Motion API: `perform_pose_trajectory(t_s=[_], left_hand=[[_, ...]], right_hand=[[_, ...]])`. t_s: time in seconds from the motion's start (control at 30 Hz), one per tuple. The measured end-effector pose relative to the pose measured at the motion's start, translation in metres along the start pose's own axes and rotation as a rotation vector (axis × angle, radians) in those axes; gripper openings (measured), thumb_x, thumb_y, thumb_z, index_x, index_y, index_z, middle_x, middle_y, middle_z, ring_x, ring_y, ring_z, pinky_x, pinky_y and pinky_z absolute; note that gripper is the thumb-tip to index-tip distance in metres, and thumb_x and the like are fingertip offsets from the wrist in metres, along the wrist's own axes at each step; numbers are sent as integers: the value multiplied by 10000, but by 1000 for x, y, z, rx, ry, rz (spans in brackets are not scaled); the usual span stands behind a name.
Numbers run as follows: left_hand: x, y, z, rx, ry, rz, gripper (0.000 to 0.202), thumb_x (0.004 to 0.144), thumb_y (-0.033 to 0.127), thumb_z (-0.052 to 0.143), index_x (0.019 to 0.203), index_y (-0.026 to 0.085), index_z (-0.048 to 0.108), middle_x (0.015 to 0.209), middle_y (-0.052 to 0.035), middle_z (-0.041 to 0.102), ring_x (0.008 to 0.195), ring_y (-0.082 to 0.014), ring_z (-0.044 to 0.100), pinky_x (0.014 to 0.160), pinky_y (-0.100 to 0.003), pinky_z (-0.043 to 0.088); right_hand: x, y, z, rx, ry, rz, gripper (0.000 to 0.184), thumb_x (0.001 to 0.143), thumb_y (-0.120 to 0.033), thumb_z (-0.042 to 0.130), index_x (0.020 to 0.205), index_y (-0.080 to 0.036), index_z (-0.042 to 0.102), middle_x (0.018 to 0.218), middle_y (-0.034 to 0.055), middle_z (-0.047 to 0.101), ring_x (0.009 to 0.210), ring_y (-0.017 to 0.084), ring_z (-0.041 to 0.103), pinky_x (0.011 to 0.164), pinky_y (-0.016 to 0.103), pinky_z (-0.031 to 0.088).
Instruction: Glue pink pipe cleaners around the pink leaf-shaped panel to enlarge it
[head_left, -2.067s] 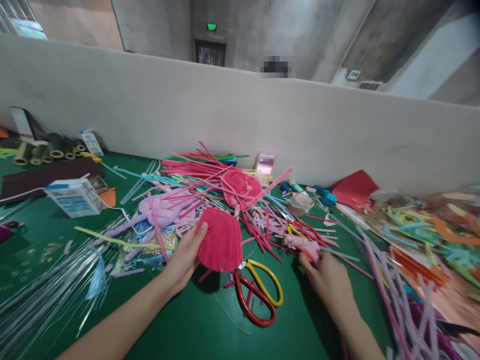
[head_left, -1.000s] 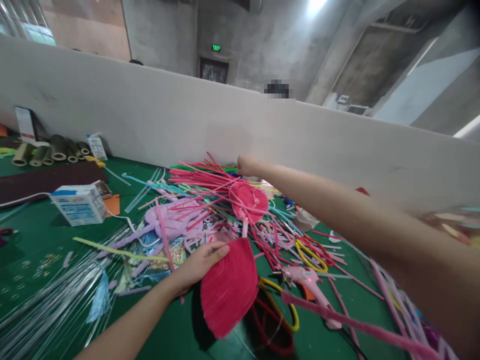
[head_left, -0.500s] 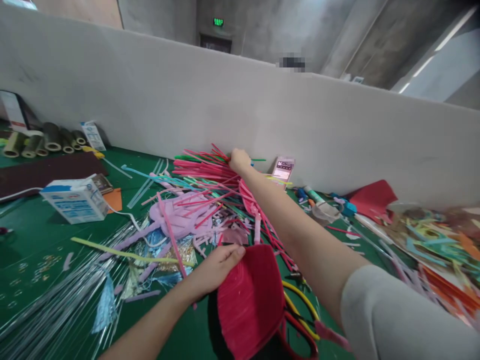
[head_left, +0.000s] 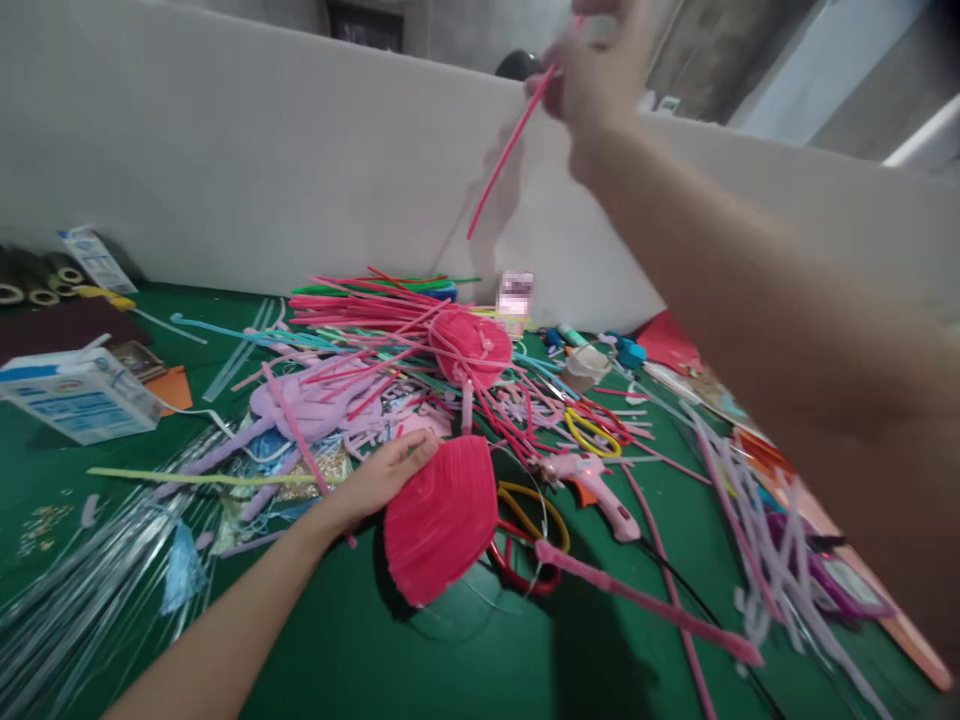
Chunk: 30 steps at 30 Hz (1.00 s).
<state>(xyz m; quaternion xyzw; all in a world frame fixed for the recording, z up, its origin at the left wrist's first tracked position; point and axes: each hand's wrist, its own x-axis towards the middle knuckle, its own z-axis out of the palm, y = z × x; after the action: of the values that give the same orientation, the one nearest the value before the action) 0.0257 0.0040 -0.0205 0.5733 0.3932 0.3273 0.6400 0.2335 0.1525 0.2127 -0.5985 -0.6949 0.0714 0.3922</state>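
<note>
My left hand (head_left: 382,478) grips the edge of a pink fan-shaped piece (head_left: 444,518) made of pipe cleaners, held just above the green table (head_left: 480,660). My right hand (head_left: 600,70) is raised high at the top of the view, fingers pinched on one pink pipe cleaner (head_left: 508,150) that hangs down to the left. Below it lies a heap of pink pipe cleaners (head_left: 390,320) with a second pink fan piece (head_left: 471,346) on top.
Red and yellow scissors (head_left: 525,535) lie under the fan piece, with a pink glue gun (head_left: 596,482) to their right. A lilac pipe-cleaner figure (head_left: 315,400), a white and blue box (head_left: 75,395), clear sticks (head_left: 82,600), paper scraps (head_left: 750,440) and a grey partition wall (head_left: 225,180) surround them.
My right hand reached to the back of the pink heap, pinched one pipe cleaner and lifted it high. My left hand has kept hold of the fan piece, lowering it slightly.
</note>
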Motion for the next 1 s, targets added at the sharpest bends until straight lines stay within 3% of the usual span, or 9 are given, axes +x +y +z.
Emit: perform_pose_trajectory(t_s=[0.1, 0.2, 0.3, 0.4, 0.5, 0.67, 0.8, 0.9, 1.0], left_hand=[[-1, 2, 1, 30, -18, -4, 373, 795, 558, 604, 785, 195, 690, 722, 0, 632, 672, -179, 556, 612, -254, 401], [-1, 6, 3, 67, -41, -11, 355, 769, 536, 639, 748, 191, 722, 734, -16, 661, 687, -194, 571, 632, -260, 409], [1, 12, 7, 115, -61, -18, 322, 746, 506, 669, 746, 194, 750, 760, -32, 695, 720, -218, 588, 650, -266, 410], [7, 15, 14, 154, -93, -30, 286, 723, 471, 702, 674, 192, 742, 693, -23, 687, 708, -226, 582, 649, -269, 403], [14, 16, 21, 160, -90, -35, 291, 706, 455, 727, 602, 184, 705, 615, -1, 637, 668, -202, 552, 641, -264, 392], [16, 14, 23, 93, 11, -73, 376, 766, 533, 644, 647, 178, 677, 611, -3, 605, 609, -168, 522, 600, -262, 400], [0, 10, 15, -12, 48, -190, 382, 810, 541, 585, 860, 171, 668, 639, -32, 644, 536, -166, 567, 523, -276, 428], [-14, 6, 6, -85, 28, -223, 297, 772, 403, 693, 964, 179, 658, 876, -83, 718, 774, -209, 676, 716, -318, 511], [-21, 2, 1, -167, 9, -226, 259, 780, 337, 709, 987, 187, 669, 1023, -114, 730, 921, -232, 689, 842, -338, 514]], right_hand=[[-44, 18, -48, 214, 94, 64, 557, 922, -289, 186, 885, -6, 665, 1098, 116, 684, 1022, 209, 632, 789, 296, 426], [-111, 40, -76, 630, 158, 137, 275, 851, -172, 434, 1007, -141, 659, 1087, -19, 699, 1003, 131, 636, 776, 235, 406], [-194, 63, -77, 693, 151, 179, 83, 821, -274, 614, 841, -221, 674, 865, -10, 718, 767, 117, 660, 714, 253, 487], [-268, 80, -64, 737, 76, 264, 133, 856, -380, 606, 803, -305, 702, 748, 13, 698, 695, 182, 653, 635, 314, 546], [-316, 86, -50, 758, -25, 328, 200, 883, -395, 568, 904, -260, 714, 760, 30, 707, 626, 162, 649, 615, 303, 562], [-345, 77, -41, 732, -139, 244, 136, 902, -304, 573, 1003, -270, 657, 809, 21, 730, 674, 158, 692, 649, 278, 586], [-345, 74, -46, 527, -303, 132, 289, 890, -259, 589, 1167, -310, 654, 1048, 59, 738, 899, 189, 717, 806, 286, 579], [-340, 81, -52, 529, -410, 87, 294, 930, -273, 517, 1172, -334, 672, 1084, 55, 731, 936, 195, 711, 850, 303, 568], [-333, 87, -52, 668, -386, 250, 215, 927, -331, 535, 1037, -316, 720, 956, 44, 753, 799, 188, 728, 735, 293, 600]])
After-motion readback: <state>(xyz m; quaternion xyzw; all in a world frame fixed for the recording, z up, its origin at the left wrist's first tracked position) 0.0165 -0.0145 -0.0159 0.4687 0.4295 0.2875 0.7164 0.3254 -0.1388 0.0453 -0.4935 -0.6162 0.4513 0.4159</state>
